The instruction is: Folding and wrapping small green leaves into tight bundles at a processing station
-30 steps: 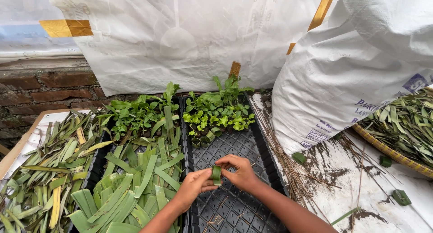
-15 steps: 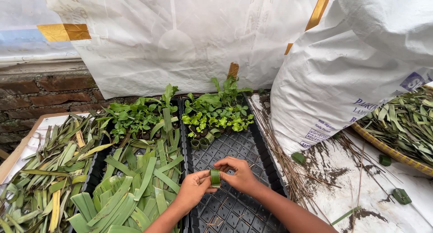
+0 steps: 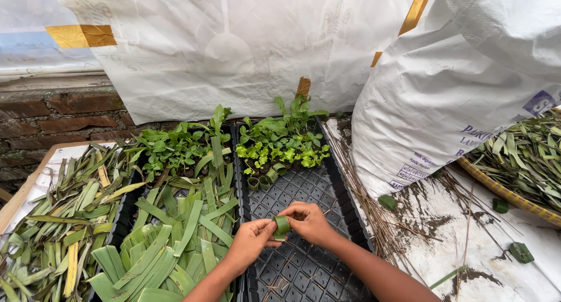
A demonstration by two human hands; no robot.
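Both hands, left hand (image 3: pixel 250 242) and right hand (image 3: pixel 310 221), pinch a rolled leaf strip (image 3: pixel 281 226) above the black tray (image 3: pixel 304 267), seedlings (image 3: pixel 280 144) beyond.

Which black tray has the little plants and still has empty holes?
The right tray, under both hands. Seedlings fill only its far end; the left tray is buried under cut leaves.

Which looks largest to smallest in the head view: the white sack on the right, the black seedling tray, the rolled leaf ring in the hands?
1. White sack: takes the most of the picture, though cut off by the frame.
2. Black seedling tray: clearly smaller, partly covered by seedlings and arms.
3. Rolled leaf ring: tiny, pinched between left hand and right hand.
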